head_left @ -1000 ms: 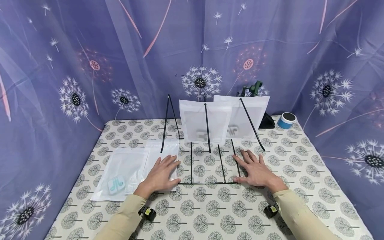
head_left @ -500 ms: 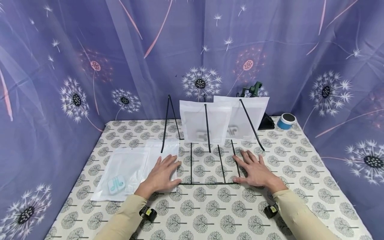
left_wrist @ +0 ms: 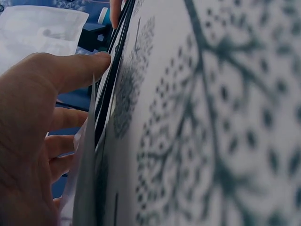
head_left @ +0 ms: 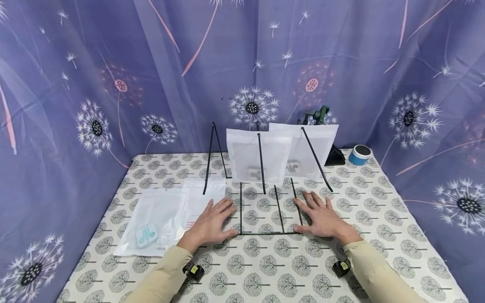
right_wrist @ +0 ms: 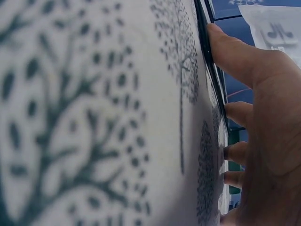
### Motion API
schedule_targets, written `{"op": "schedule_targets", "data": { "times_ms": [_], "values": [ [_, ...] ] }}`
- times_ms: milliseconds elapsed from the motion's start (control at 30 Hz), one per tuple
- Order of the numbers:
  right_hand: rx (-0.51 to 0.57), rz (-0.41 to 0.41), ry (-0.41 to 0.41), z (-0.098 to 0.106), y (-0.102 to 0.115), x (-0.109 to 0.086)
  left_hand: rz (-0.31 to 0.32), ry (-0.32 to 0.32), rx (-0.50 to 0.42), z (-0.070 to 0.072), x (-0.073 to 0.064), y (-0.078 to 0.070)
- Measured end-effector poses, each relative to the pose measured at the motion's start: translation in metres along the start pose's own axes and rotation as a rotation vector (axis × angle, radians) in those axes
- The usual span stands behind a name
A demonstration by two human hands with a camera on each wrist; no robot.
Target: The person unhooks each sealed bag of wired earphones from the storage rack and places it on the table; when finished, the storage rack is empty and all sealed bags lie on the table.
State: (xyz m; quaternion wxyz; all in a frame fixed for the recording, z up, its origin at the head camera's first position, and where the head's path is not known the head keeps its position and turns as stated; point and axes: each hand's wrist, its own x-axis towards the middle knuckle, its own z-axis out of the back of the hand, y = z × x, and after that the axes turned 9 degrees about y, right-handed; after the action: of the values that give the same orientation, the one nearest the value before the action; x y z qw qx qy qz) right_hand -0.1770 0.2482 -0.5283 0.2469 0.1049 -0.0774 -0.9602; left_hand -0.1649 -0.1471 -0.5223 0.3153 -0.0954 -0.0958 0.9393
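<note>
A black wire rack [head_left: 209, 158] with upright dividers stands on the table. Two white zip pouches, a front one [head_left: 244, 151] and a rear one [head_left: 316, 147], lean upright in its slots with grey shapes showing through. Flat at the left lies a clear-fronted pouch [head_left: 159, 206] holding teal earphones in a case [head_left: 146, 235], overlapping another flat pouch [head_left: 204, 189]. My left hand [head_left: 210, 223], fingers spread, lies over that second pouch, its thumb tip at the rack's front wire. My right hand [head_left: 322, 219] rests spread at the rack's right front corner, thumb and fingertips by the wire.
Behind the rack at the right stands a dark green stand [head_left: 318, 114] with a black base. A blue and white round tub [head_left: 360, 155] sits in the back right corner. Purple dandelion curtains [head_left: 189, 84] enclose the tree-print tablecloth [head_left: 265, 277].
My left hand has slid a little to the right along the rack's front, uncovering red print on the pouch beneath. The right hand stays in place. The head view has tilted slightly.
</note>
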Motion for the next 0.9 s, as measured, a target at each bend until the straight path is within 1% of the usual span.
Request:
{"op": "schedule_targets", "data": {
  "times_ms": [167, 400, 633, 700, 900],
  "values": [
    [-0.006, 0.001, -0.005, 0.001, 0.000, 0.000, -0.006, 0.008, 0.000, -0.002, 0.003, -0.002],
    [-0.014, -0.009, 0.024, 0.005, 0.004, 0.000, -0.015, 0.023, 0.007, -0.002, 0.003, -0.002],
    [0.039, -0.004, 0.036, 0.011, 0.003, 0.000, -0.013, 0.053, 0.014, -0.001, 0.004, -0.003],
    [0.056, 0.002, 0.024, 0.014, 0.003, 0.001, -0.012, 0.061, 0.018, 0.000, 0.004, -0.004],
    [0.063, 0.051, -0.049, 0.028, 0.003, 0.003, -0.013, 0.067, 0.028, 0.001, 0.005, -0.004]
  ]
}}
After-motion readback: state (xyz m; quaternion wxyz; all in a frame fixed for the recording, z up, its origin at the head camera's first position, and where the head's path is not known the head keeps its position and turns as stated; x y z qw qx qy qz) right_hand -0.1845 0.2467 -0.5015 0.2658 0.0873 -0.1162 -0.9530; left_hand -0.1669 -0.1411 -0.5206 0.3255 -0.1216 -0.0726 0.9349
